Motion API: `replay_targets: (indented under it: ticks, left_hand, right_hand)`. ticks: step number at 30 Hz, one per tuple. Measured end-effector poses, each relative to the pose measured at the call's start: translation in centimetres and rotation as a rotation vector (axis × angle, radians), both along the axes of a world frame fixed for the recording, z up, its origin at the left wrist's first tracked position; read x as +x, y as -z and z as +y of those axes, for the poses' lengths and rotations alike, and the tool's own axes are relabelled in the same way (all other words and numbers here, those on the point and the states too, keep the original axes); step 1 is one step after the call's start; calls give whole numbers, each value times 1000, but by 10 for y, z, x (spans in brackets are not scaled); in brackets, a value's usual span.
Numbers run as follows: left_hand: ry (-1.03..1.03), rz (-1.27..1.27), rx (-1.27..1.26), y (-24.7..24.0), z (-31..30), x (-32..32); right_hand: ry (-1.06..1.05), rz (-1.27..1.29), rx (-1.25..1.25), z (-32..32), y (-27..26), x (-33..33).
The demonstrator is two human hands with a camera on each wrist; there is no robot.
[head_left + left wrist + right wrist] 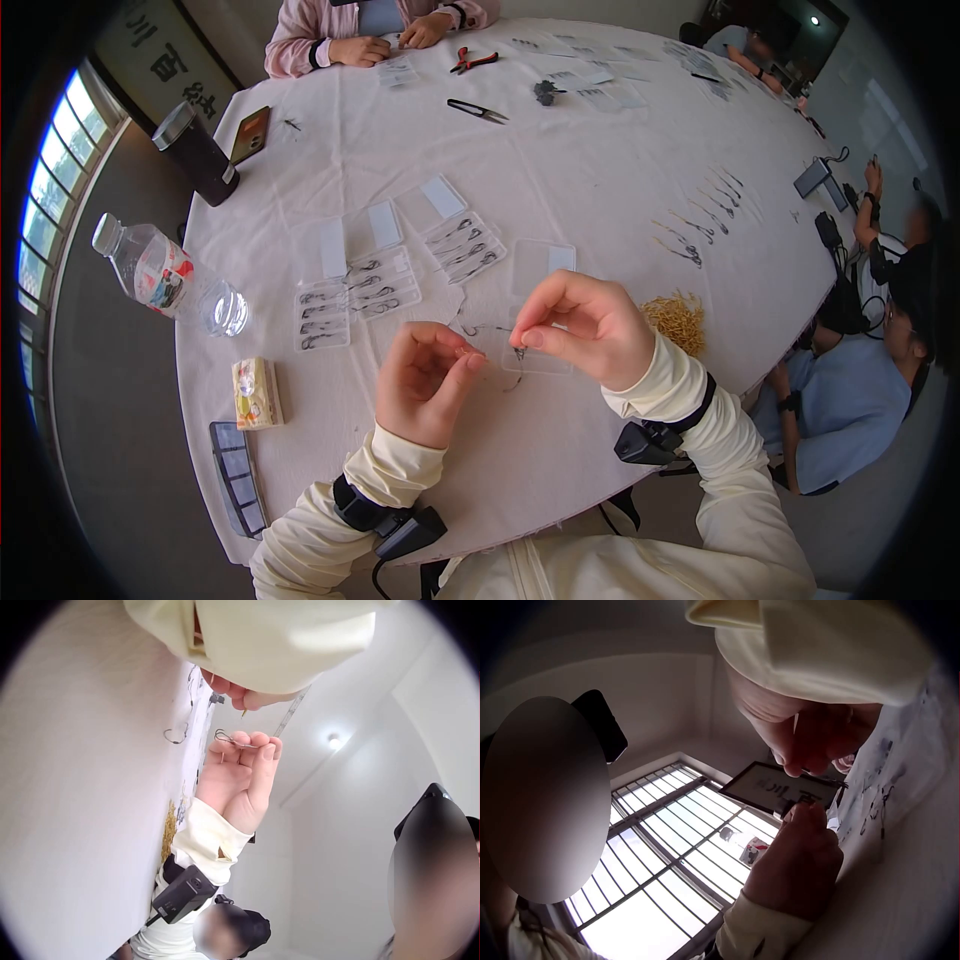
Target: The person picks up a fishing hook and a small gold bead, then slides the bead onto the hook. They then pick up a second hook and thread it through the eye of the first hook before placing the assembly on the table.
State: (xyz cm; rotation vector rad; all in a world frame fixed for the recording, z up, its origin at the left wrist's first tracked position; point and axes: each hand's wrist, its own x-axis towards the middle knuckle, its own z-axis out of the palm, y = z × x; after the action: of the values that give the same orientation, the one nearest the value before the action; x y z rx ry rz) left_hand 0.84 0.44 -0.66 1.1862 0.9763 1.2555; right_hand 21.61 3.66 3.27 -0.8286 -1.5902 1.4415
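My right hand [590, 330] pinches a thin dark line with a hook between thumb and index finger; in the left wrist view the wire-like hook [223, 736] stands out at the fingertips of that hand [240, 776]. Close by on its left, my left hand [430, 385] has thumb and forefinger together on something tiny, its yellowish tip [244, 713] showing in the left wrist view. The hands are apart. Under them lies a clear open case [545, 350], partly hidden by the right hand. In the right wrist view the left hand [795, 862] is below the right hand [802, 735].
Clear cases of hooks [322, 315] lie left of centre, a pile of yellow pieces [676, 322] at right, hooks with tan strands [705, 225] beyond. Bottle [165, 275], dark flask [197, 155], tissue pack [258, 394], scissors [478, 111] and pliers [473, 61] stand or lie around. People sit nearby.
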Motion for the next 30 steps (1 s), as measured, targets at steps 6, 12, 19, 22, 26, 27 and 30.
replay_targets:
  ticks: [6, 12, 19, 22, 26, 27, 30]
  left_hand:
    - [-13, -120, -9, -3, -2, -1]
    - [74, -23, 33, -2, -2, -3]
    - [55, 142, 59, 2, 0, -3]
    - [40, 119, 84, 3, 1, -3]
    - [58, 142, 108, 0, 0, -2]
    - [61, 140, 96, 0, 0, -2]
    - [74, 162, 136, 0, 1, -3]
  right_hand:
    - [-2, -113, 47, -5, 4, -11]
    - [7, -183, 227, -4, 6, -16]
    - [122, -188, 297, -5, 9, -15]
    - [95, -260, 246, -6, 1, -12]
    - [56, -199, 155, -6, 8, -13]
    - [56, -192, 133, -6, 8, -13]
    - [63, -185, 110, -6, 8, -13]
